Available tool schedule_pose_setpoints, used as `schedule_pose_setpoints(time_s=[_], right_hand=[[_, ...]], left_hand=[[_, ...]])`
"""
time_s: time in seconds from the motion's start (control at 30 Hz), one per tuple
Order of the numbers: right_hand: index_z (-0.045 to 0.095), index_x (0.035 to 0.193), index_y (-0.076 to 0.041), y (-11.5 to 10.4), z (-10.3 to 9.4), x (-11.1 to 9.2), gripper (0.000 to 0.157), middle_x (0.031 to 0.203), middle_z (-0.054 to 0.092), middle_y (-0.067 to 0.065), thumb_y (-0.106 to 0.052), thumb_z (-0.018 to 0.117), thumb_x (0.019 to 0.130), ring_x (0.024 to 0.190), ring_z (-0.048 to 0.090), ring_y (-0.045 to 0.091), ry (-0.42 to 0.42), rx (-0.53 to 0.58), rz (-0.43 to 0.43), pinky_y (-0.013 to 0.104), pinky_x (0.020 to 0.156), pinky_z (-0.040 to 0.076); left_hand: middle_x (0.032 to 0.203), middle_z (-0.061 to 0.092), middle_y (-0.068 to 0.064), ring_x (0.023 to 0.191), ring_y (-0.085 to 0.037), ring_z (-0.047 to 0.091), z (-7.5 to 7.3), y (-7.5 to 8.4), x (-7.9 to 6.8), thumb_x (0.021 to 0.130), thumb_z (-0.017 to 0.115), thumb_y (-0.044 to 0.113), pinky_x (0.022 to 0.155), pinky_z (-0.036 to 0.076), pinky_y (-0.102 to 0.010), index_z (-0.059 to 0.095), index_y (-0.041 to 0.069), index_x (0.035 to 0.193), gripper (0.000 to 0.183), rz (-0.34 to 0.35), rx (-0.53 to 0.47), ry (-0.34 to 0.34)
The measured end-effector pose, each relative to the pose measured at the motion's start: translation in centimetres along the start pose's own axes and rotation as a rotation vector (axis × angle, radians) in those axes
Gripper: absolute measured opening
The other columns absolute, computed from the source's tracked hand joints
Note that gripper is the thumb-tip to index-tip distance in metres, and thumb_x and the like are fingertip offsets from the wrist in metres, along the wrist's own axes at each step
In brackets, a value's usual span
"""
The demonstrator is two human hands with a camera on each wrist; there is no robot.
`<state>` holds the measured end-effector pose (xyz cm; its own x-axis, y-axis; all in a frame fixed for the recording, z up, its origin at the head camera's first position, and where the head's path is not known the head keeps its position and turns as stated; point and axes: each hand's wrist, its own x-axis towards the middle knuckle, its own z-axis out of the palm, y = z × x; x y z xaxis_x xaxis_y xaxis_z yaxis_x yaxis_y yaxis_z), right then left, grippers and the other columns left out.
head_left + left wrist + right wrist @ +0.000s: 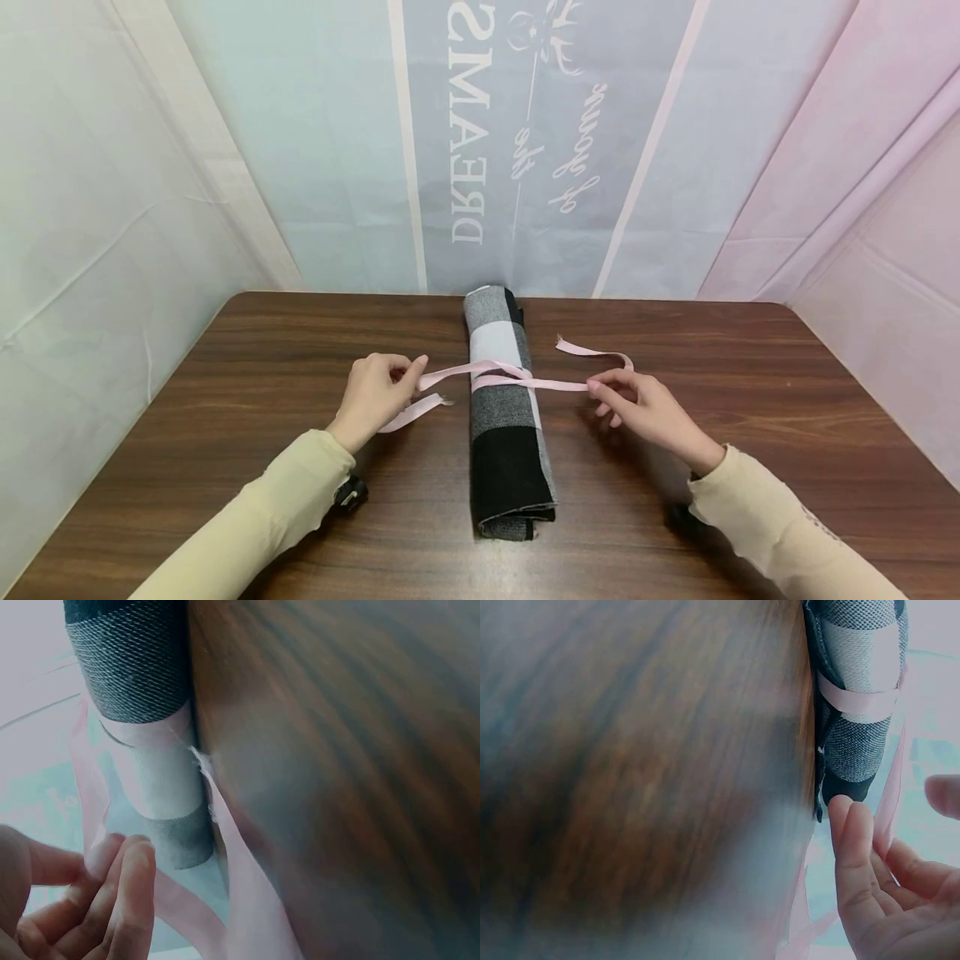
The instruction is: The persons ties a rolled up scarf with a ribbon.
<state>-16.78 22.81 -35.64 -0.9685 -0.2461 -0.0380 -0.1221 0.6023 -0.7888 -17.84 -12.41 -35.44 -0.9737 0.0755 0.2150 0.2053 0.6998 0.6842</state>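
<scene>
A rolled cloth in black, grey and white checks lies lengthwise on the wooden table. Round its middle passes a pink ribbon, its two strands crossing on top. To the left of the roll, my left hand pinches one strand between thumb and fingers; the frayed tail hangs below that hand. My right hand pinches the other strand on the right side, and its tail curls away behind the fingers. In the left wrist view the ribbon runs from the roll to the fingertips.
The dark wooden table reaches back to a printed cloth backdrop with mirrored lettering. Pale curtains hang at both sides. A black wrist device sits under the left sleeve.
</scene>
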Motion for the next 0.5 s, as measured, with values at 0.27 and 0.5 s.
schedule_pose_setpoints(time_s=[0.27,0.5], right_hand=[[0.063,0.105,-0.003,-0.36,-0.06,0.2,0.04,0.09,0.069,0.016,-0.039,0.051,0.093,0.07,0.066,0.02,0.082,-0.002,0.036,0.03,0.065,0.054],[0.066,0.098,0.001,-0.73,0.05,0.37,0.032,0.085,0.07,0.016,-0.029,0.055,0.093,0.069,0.067,0.018,0.135,0.033,-0.024,0.032,0.063,0.055]], left_hand=[[0.054,0.064,0.001,0.048,-0.006,0.055,0.1,0.43,0.24,0.082,0.067,0.026,0.051,0.04,-0.022,0.068,0.012,0.065,0.022,-0.033,-0.032,0.045],[0.06,0.066,-0.001,0.051,-0.005,0.058,0.25,0.41,0.29,0.077,0.072,0.022,0.051,0.044,-0.022,0.068,0.01,0.069,0.015,-0.034,-0.064,0.048]])
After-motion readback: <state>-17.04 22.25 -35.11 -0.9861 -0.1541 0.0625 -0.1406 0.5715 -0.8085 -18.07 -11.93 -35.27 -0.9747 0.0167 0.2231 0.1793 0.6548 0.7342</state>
